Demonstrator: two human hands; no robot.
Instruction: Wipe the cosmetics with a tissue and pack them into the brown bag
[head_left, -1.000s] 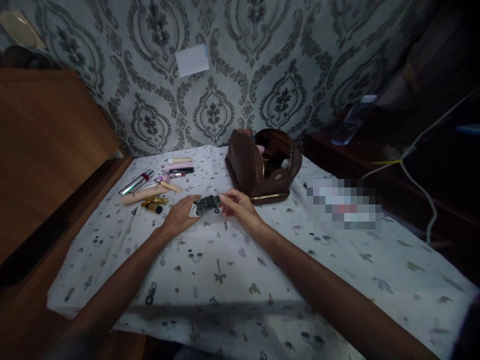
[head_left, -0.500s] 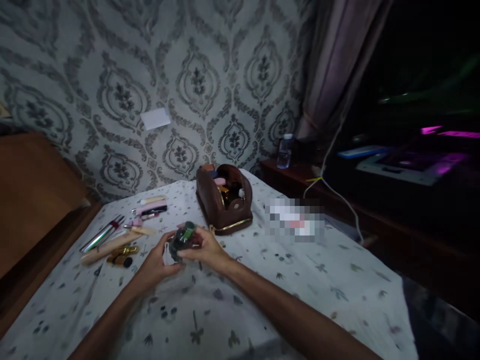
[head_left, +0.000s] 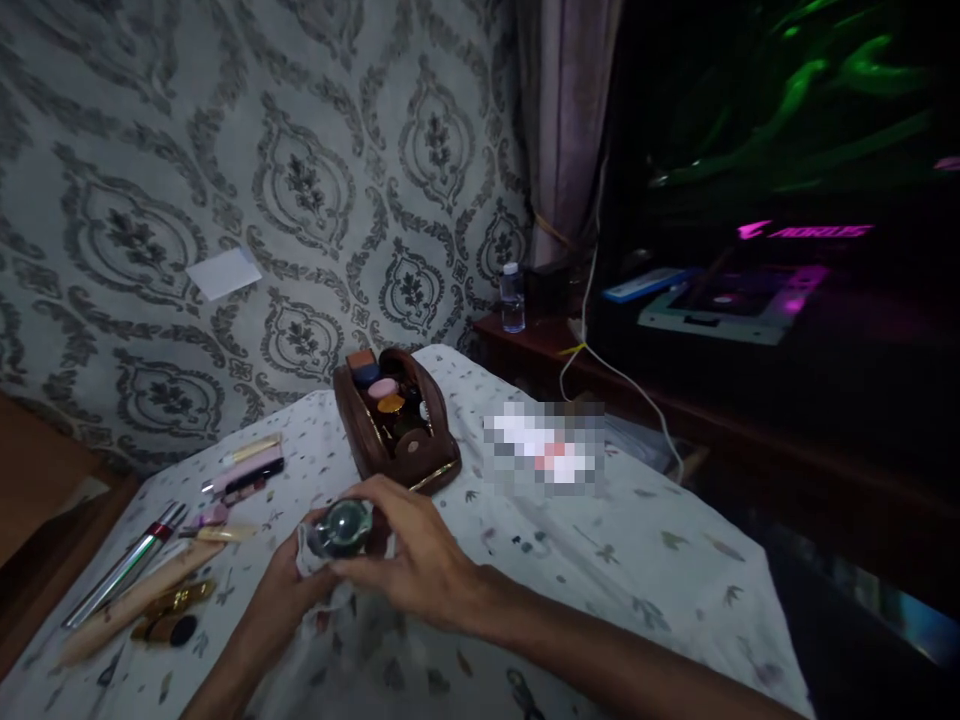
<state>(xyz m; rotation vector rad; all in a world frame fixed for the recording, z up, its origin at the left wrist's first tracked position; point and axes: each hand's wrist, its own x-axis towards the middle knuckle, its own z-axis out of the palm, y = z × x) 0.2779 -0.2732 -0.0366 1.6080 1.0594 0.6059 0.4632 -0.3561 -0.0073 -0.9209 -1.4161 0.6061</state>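
Between my hands is a small dark-green, glassy bottle (head_left: 346, 527) with a rounded, shiny top facing me. My right hand (head_left: 424, 560) grips it from the right, thumb below and fingers over the far side. On the left, my left hand (head_left: 289, 578) presses a thin white cloth or tissue (head_left: 305, 550) against the bottle. Just beyond my right hand, a brown cosmetic bag (head_left: 367, 440) stands unzipped, with a pink round item (head_left: 383, 389) and a gold-coloured one (head_left: 391, 404) among its contents.
Makeup tubes lie to the left: a silver tube (head_left: 124, 567), a long beige one (head_left: 142, 600), a gold tube (head_left: 180, 597) and a black one (head_left: 255, 475). A blurred-out item (head_left: 544, 445) is on the patterned cloth (head_left: 600, 590). Behind stands a water bottle (head_left: 512, 300).
The view has swung right, so the bag and tubes appear further left. The bottle has been tipped so that its rounded end faces me; both hands keep hold.
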